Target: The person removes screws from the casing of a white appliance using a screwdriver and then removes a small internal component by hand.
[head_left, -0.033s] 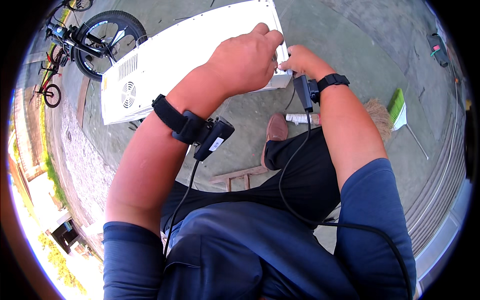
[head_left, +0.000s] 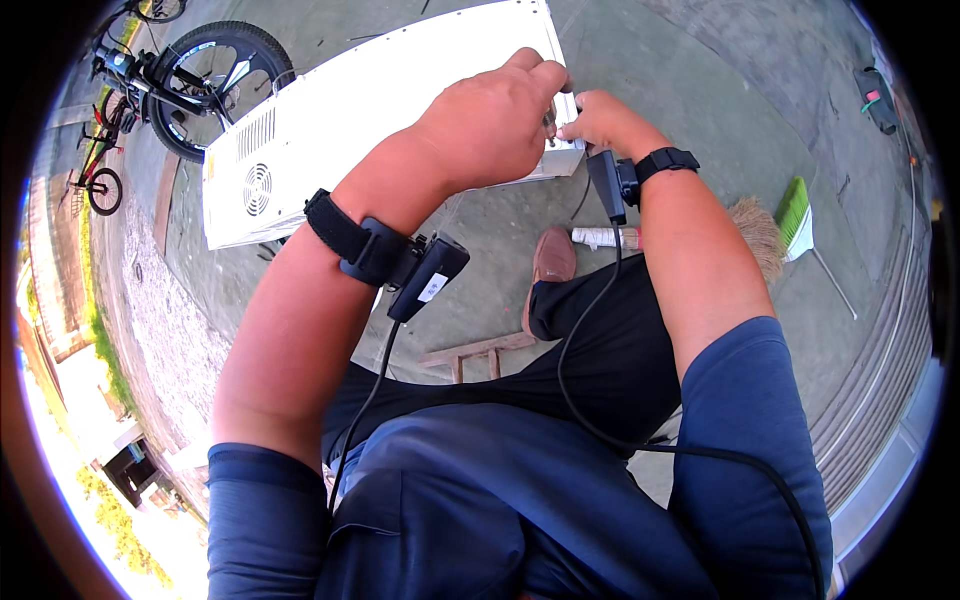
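Note:
A long white metal cabinet (head_left: pixel 380 95) with a round vent and slots lies in front of me. My left hand (head_left: pixel 495 120) is closed at its right end, knuckles up, fingers curled over the edge. A small bit of metal shows beside those fingers; its kind I cannot make out. My right hand (head_left: pixel 610 122) meets the same corner from the right. Its thumb and fingers are drawn together close to my left fingertips, and whatever they pinch is hidden. Each wrist wears a black strap with a small cabled device.
A bicycle (head_left: pixel 215 85) stands behind the cabinet at the far left. To the right lie a green brush (head_left: pixel 795 215) and a straw broom head (head_left: pixel 755 235). A white tube-like roll (head_left: pixel 600 237) is near my shoe (head_left: pixel 553 258), and a wooden frame (head_left: pixel 480 350) sits below it.

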The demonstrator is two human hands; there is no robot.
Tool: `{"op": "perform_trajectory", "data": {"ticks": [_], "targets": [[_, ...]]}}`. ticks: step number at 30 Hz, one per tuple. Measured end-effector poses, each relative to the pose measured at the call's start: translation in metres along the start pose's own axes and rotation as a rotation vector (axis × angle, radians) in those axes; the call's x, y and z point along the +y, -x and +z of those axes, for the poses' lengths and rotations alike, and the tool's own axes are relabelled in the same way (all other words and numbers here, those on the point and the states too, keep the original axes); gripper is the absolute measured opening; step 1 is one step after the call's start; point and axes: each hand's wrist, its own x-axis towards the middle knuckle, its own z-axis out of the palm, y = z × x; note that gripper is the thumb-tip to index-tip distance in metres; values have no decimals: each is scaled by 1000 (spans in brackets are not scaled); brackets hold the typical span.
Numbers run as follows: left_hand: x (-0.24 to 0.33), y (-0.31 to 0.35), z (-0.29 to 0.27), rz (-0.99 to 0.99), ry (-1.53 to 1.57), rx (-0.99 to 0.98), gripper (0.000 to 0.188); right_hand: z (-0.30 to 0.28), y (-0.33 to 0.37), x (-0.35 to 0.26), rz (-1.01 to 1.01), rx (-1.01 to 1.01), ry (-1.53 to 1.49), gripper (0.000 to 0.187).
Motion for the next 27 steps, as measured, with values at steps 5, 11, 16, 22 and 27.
{"op": "perform_trajectory", "data": {"ticks": [5,11,16,22,27], "targets": [[8,-11,-7,-224,-213,-235,40,-2,7,-7,21,-7,22,41],[0,-4,0,-65,-103,-93,41,0,3,-2,37,41,57,41],[7,-12,-6,-210,-233,-234,39,-4,15,-12,13,10,34,42],[2,-8,-4,-128,-178,-156,39,-3,13,-11,36,13,23,43],[-3,-8,-1,-13,-35,-61,37,-3,16,-14,41,27,35,43]]}}
